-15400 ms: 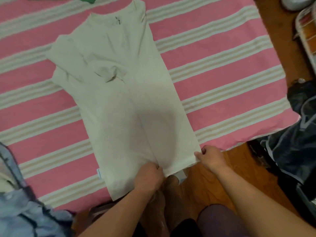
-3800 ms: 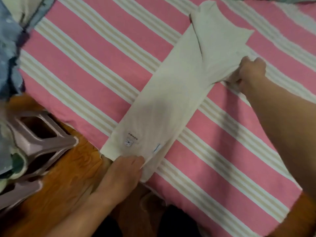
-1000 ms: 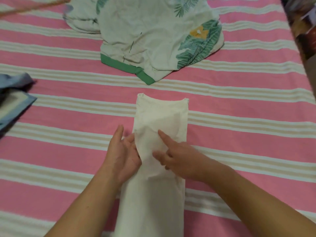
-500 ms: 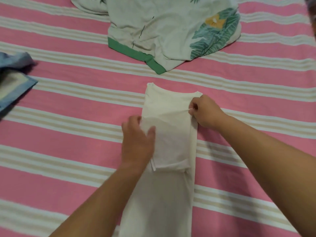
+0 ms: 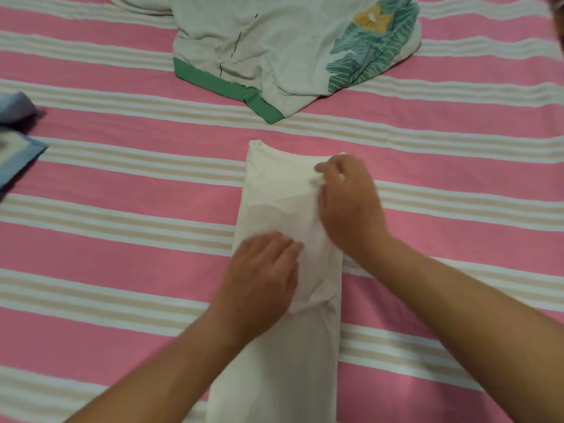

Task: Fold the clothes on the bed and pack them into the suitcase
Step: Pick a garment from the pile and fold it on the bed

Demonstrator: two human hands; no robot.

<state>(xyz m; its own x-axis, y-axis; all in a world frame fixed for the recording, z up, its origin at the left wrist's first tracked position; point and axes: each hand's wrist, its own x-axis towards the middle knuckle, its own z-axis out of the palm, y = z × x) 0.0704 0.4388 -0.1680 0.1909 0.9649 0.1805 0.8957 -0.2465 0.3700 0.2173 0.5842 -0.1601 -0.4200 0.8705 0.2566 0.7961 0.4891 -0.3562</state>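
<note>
A cream garment (image 5: 283, 361), folded into a long narrow strip, lies on the pink striped bed (image 5: 122, 254) and runs away from the person. The left hand (image 5: 262, 282) rests flat on its near-left part, fingers relaxed and pressing the cloth down. Just beyond, the right hand (image 5: 348, 203) pinches a fold of cloth at the strip's right edge, near its far end. Farther off lies a crumpled leaf-print garment (image 5: 274, 47) with green trim, apart from the strip. Blue cloth (image 5: 18, 141) sits at the left edge.
</note>
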